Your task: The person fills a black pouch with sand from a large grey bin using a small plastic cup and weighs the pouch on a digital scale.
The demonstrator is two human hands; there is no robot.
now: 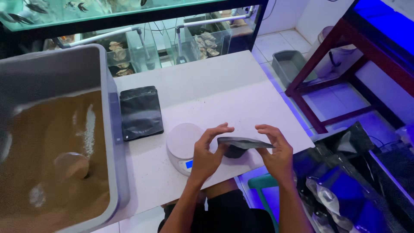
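Two hands, our left hand [207,157] and right hand [276,153], pinch a flat black foil pouch [243,143] just above the round white scale [184,144], unfilled, with the grey tub of brown granules [51,142] at nine o'clock.

Left hand [207,155], right hand [276,153] pinching.

A grey tub [110,129] of brown sand [47,164] stands beside a flat black pouch [140,112] on the white table [207,86].

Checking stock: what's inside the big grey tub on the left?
The tub holds brown granules, with a round scoop half sunk in them. Whatever lies beneath the granules is covered.
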